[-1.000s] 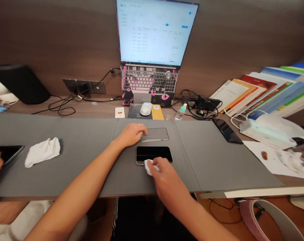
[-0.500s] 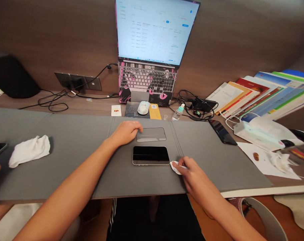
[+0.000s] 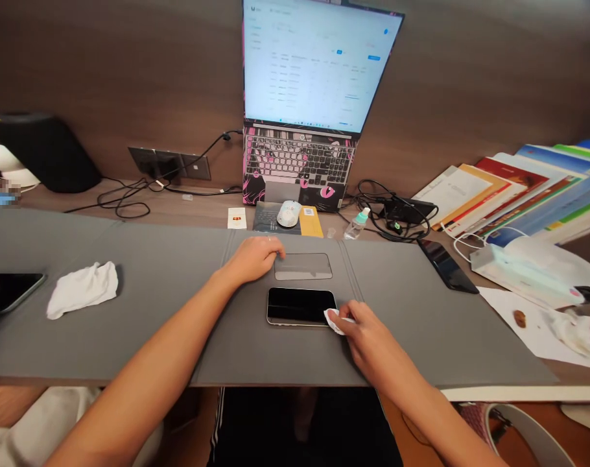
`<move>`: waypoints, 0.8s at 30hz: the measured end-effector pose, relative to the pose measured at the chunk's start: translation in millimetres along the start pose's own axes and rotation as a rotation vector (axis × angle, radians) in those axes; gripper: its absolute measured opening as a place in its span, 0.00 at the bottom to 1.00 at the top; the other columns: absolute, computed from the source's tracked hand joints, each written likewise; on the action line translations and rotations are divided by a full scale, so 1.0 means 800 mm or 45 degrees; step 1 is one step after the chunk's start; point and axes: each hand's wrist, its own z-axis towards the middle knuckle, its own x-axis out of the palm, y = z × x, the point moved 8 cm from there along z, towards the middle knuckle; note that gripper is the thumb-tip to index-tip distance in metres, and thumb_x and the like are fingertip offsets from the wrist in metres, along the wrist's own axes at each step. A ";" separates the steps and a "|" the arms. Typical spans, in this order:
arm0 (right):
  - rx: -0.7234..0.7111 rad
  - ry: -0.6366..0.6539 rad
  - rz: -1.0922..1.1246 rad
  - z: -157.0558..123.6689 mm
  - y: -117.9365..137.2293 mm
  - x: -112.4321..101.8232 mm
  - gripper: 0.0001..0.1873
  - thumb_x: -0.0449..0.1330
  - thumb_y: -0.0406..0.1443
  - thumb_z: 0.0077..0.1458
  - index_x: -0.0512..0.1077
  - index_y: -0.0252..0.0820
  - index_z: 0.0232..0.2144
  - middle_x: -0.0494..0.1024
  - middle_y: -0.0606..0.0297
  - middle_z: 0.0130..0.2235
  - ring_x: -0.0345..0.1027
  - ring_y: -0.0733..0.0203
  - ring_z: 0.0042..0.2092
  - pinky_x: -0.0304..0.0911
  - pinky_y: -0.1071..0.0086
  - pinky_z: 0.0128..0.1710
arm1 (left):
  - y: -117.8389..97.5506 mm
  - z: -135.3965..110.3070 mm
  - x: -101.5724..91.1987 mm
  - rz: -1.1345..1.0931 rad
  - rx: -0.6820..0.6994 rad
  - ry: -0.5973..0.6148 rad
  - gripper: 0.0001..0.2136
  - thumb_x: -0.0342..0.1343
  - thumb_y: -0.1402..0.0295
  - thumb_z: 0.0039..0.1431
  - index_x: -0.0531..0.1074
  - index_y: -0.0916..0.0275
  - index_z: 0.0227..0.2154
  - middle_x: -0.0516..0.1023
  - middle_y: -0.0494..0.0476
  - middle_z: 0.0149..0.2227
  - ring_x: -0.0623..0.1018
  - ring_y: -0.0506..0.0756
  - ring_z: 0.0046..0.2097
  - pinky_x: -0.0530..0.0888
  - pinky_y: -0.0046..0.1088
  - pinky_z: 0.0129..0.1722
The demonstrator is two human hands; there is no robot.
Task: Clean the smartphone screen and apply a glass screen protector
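Observation:
My left hand (image 3: 257, 258) has its fingers curled at the left end of a clear screen protector (image 3: 305, 266), with thumb and index finger at its edge. Below that sheet a phone (image 3: 299, 306) with a dark screen lies face up on the grey desk mat (image 3: 178, 285). Pinched in my right hand (image 3: 367, 334) is a small white wipe (image 3: 334, 321), which touches the phone's lower right corner. Part of the wipe is hidden by the fingers.
A laptop (image 3: 297, 162), a mouse (image 3: 288, 214) and a small spray bottle (image 3: 357, 224) stand behind the mat. Another phone (image 3: 447, 266) lies at right, near books (image 3: 523, 188). At left are a white cloth (image 3: 83, 290) and a third phone (image 3: 13, 292) near another person.
My right hand has moved left with the wipe, from beside the phone onto its lower right corner. My left hand stays at the screen protector. The whole view has shifted slightly.

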 end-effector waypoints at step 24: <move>-0.030 -0.009 -0.191 0.019 0.028 0.009 0.31 0.48 0.16 0.49 0.70 0.37 0.52 0.71 0.56 0.40 0.62 0.56 0.38 0.65 0.65 0.38 | -0.001 -0.001 0.005 -0.010 0.006 0.051 0.16 0.44 0.79 0.59 0.76 0.59 0.34 0.82 0.50 0.41 0.79 0.54 0.44 0.71 0.28 0.47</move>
